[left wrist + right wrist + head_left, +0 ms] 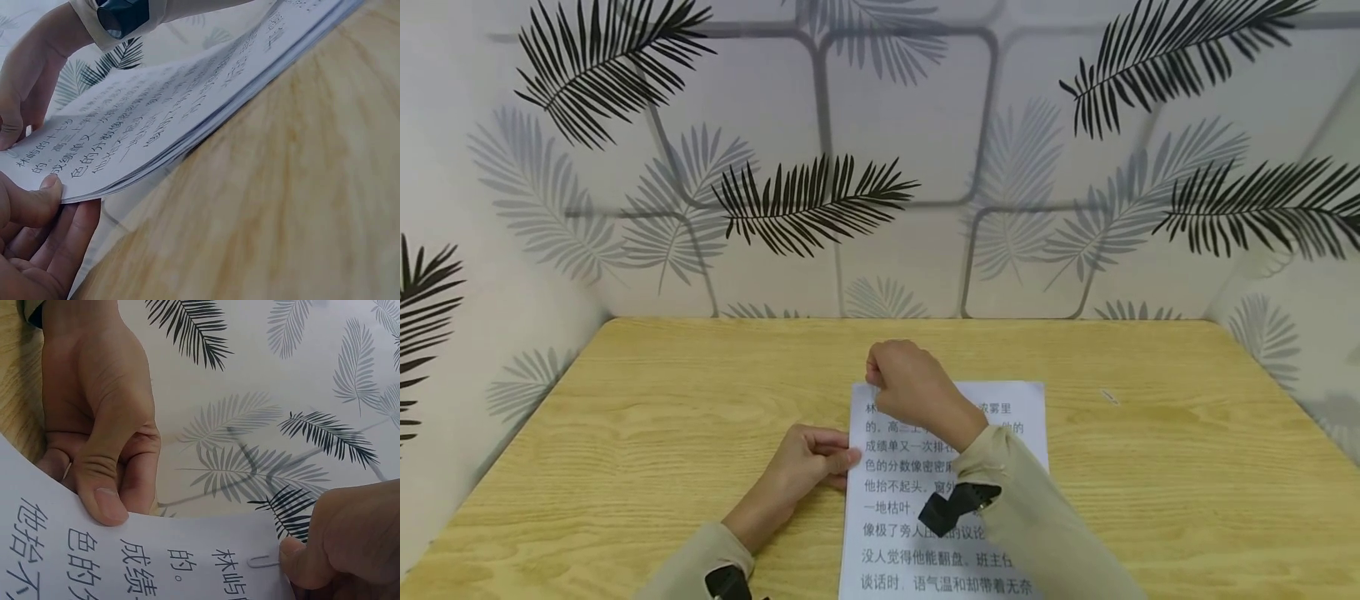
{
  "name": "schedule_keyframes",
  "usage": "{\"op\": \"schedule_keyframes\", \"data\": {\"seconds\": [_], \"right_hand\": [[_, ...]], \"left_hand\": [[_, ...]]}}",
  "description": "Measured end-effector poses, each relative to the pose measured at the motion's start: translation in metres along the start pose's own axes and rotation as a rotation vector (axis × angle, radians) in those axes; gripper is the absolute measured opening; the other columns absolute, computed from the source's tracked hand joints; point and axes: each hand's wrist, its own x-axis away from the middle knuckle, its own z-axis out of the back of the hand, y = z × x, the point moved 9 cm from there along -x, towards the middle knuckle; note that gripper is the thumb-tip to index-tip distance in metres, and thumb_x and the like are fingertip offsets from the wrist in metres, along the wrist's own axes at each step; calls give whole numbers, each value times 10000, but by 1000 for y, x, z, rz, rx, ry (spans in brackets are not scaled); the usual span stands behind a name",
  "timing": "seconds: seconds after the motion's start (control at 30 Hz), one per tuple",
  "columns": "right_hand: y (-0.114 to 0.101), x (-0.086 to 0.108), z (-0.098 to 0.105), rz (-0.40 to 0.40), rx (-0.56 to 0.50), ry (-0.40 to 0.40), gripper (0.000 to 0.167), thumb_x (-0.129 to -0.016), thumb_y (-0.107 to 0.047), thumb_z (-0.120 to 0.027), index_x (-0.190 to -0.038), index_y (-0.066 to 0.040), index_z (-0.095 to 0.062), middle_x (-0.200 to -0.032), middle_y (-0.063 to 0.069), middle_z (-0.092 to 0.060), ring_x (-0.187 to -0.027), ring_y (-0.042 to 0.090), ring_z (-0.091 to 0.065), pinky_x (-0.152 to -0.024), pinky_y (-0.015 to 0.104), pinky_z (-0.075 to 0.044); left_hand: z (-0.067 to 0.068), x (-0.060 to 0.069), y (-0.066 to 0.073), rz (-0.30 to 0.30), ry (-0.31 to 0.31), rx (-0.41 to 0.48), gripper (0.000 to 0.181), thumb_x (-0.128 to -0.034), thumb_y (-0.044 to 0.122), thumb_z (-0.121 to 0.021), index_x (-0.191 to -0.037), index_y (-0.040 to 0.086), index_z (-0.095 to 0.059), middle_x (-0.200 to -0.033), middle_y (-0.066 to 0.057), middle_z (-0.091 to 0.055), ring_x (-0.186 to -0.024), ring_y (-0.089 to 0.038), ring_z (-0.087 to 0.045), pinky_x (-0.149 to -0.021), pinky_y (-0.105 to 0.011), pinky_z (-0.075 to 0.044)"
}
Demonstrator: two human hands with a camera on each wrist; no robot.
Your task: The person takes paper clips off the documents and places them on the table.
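Observation:
A stack of printed paper sheets [891,517] lies on the table, its left edge lifted in the left wrist view. My left hand [801,468] pinches that left edge, thumb on top and fingers underneath. At the top left corner, my right hand [917,387] pinches the end of a paper clip [262,561]. The clip's looped end lies over the top sheet beside the first printed line. In the head view the right hand and sleeve cover part of the text, and the clip is hidden.
The wooden table [700,392] extends around the stack. A small thin silvery thing [1108,397] lies to the right of the paper, too small to tell its kind. Behind the table stands a wall [910,275] with a leaf pattern.

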Motion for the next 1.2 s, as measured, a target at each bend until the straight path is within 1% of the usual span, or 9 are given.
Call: {"op": "schedule_keyframes", "data": {"seconds": [0.13, 0.23, 0.43, 0.73, 1.07, 1.13, 1.2], "right_hand": [[0, -2, -2, -2, -64, 16, 241, -710, 187, -552, -761, -47, -523, -686, 22, -452, -680, 173, -451, -589, 234, -383], [1, -2, -3, -21, -86, 22, 252, -695, 197, -551, -775, -41, -528, -696, 26, -457, -689, 178, -457, -593, 237, -392], [1, -2, -2, -32, -94, 33, 260, -682, 198, -555, -779, -42, -531, -708, 25, -461, -702, 184, -462, -603, 246, -396], [1, -3, 0, -34, -119, 49, 252, -685, 201, -538, -781, -32, -540, -714, 32, -476, -702, 184, -463, -605, 242, -400], [7, -4, -2, -63, -149, 49, 242, -699, 190, -557, -821, -20, -555, -749, 46, -505, -712, 183, -475, -604, 244, -414], [8, -4, -2, -70, -162, 46, 244, -703, 189, -550, -828, -21, -544, -749, 44, -494, -707, 181, -468, -599, 239, -407], [10, -4, 2, -74, -180, 67, 248, -701, 188, -530, -823, -27, -525, -740, 42, -470, -698, 181, -454, -595, 236, -391]], "left_hand": [[1, 0, -1, 9, 10, 12, 245, -876, -39, -654, -1070, -186, -628, -894, -199, -716, -678, -151, -692, -658, -328, -607], [2, 0, -2, 9, 15, 21, 243, -877, -43, -648, -1072, -187, -626, -898, -193, -717, -688, -154, -694, -662, -331, -607], [3, 1, -1, 8, 22, 30, 245, -877, -53, -642, -1080, -188, -623, -907, -196, -715, -699, -162, -697, -666, -339, -609], [5, 0, -1, 17, 40, 35, 221, -863, -60, -650, -1050, -177, -642, -869, -173, -715, -714, -188, -699, -665, -340, -609], [9, -1, -3, 36, 99, 5, 221, -850, -52, -664, -1048, -150, -660, -858, -168, -717, -680, -169, -687, -615, -296, -599], [9, -1, -3, 28, 103, 6, 216, -847, -43, -673, -1037, -145, -666, -849, -165, -718, -679, -171, -688, -609, -297, -599], [10, -1, -2, 18, 102, 9, 207, -845, -31, -682, -1022, -137, -674, -836, -153, -719, -678, -169, -689, -603, -295, -600]]}}
